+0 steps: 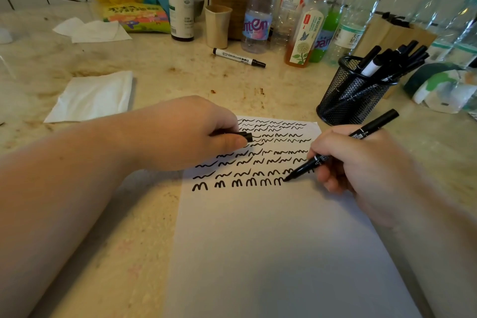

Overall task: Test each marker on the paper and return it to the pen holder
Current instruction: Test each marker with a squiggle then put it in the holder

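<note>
A white sheet of paper (pixel 271 240) lies on the counter, its upper part filled with rows of black squiggles. My right hand (pixel 361 162) grips a black marker (pixel 366 130), whose tip touches the paper at the right end of the lowest row of marks. My left hand (pixel 185 134) rests on the sheet's upper left corner and pinches a black marker cap (pixel 247 136). A black mesh pen holder (pixel 353 93) with several black markers stands just beyond the paper's upper right corner. One white-barrelled whiteboard marker (pixel 238 57) lies loose on the counter farther back.
Several plastic bottles (pixel 256 8), a dark pump bottle (pixel 181 2), a beige cup (pixel 218 26) and a brown paper bag (pixel 387 31) line the tiled back wall. Folded white tissues (pixel 93 97) lie to the left. A snack packet (pixel 136 18) sits at the back left.
</note>
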Demonstrator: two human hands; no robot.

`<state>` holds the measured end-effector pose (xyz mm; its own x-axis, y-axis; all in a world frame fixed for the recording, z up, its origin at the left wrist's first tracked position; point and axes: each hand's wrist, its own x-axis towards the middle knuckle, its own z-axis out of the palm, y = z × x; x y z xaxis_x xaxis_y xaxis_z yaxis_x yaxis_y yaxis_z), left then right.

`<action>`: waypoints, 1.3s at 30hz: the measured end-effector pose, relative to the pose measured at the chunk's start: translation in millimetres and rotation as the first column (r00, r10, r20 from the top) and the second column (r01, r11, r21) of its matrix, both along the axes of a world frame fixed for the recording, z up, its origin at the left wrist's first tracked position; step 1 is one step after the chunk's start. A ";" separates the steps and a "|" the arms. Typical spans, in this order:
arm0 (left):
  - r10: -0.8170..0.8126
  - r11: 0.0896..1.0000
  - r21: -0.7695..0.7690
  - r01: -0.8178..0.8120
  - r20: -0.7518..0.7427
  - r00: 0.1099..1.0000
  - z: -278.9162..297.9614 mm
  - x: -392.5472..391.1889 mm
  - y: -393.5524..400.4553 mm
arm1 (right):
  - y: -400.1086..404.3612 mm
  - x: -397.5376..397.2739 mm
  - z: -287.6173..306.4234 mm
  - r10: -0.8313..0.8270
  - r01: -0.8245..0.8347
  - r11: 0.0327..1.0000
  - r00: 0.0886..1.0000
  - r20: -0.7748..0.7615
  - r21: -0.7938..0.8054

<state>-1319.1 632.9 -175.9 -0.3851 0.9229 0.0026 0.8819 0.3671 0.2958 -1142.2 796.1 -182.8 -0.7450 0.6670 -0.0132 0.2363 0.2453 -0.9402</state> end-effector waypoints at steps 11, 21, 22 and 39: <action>-0.036 0.997 0.068 0.030 0.098 0.995 1.2 1.6 -2.4 | 1.4 -3.2 4.1 0.026 -0.085 0.982 0.946 -0.324 -0.169; -0.053 0.996 0.078 0.044 0.114 0.992 1.6 3.1 -1.6 | 2.1 -5.4 0.7 0.097 -0.236 0.925 0.904 -0.417 -0.297; -0.054 0.996 0.078 0.046 0.113 0.992 1.9 3.3 -1.6 | 2.0 -5.5 0.5 0.098 -0.233 0.927 0.907 -0.410 -0.294; -0.068 0.995 0.074 0.066 0.024 0.997 7.5 10.6 1.4 | -3.5 -4.0 0.4 0.185 -0.257 0.948 0.926 -0.329 -0.190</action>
